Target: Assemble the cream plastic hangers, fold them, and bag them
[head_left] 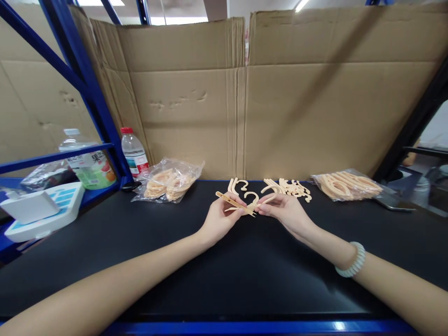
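Both hands meet over the middle of the black table, closed around parts of a beige plastic folding hanger. My left hand [217, 218] pinches a flat, slotted hanger arm [227, 199], which slants down to the right. Between the hands stands a hanger hook [250, 194], its curve upward; its lower end is partly hidden by fingers. My right hand [290, 212] grips another hanger arm [269, 199] by its inner end, near the hook. Just beyond the hands lie loose hanger arms [232, 185] and a pile of small hooks [296, 188].
Clear bags of beige hanger parts lie at left [170, 182] and right [346, 184]. A red-capped water bottle [135, 151] stands by the blue frame [91, 102]. Cardboard [185, 112] walls the back. A phone [395, 202] lies at right; a white device [49, 214] sits at left.
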Motion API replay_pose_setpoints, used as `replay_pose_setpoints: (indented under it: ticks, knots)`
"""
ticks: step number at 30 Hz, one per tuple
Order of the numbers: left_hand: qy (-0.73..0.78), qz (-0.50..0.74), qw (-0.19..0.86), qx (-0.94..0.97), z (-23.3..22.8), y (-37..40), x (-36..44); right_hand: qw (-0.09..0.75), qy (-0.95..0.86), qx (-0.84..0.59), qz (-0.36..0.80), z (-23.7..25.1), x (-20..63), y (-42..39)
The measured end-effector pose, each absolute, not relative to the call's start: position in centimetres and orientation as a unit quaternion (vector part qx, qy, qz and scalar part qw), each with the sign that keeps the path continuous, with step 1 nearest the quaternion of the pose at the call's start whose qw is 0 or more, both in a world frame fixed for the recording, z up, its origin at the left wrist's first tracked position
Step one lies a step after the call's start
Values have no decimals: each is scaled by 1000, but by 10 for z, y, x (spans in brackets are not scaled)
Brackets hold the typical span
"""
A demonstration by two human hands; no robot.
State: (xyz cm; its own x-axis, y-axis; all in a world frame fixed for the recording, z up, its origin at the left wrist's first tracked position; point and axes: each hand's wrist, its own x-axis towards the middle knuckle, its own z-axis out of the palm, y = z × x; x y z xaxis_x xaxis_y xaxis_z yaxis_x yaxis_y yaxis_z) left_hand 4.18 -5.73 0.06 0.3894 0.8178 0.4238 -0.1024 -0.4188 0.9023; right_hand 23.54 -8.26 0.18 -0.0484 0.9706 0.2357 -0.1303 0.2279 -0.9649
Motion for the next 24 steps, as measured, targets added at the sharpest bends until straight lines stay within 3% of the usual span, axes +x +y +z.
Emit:
replay_pose_setpoints:
  ticks: [7, 15, 24]
  knots:
    - [263, 498, 458, 688, -1, -56, 42, 543, -579, -399, 459, 2, 239, -80]
    - [262, 497, 458, 689, 0, -58, 43, 481, -570, -390, 540, 2, 236, -82]
    - [251, 499, 428, 711, -1, -57, 43, 473, -565, -386, 555, -1, 237, -81]
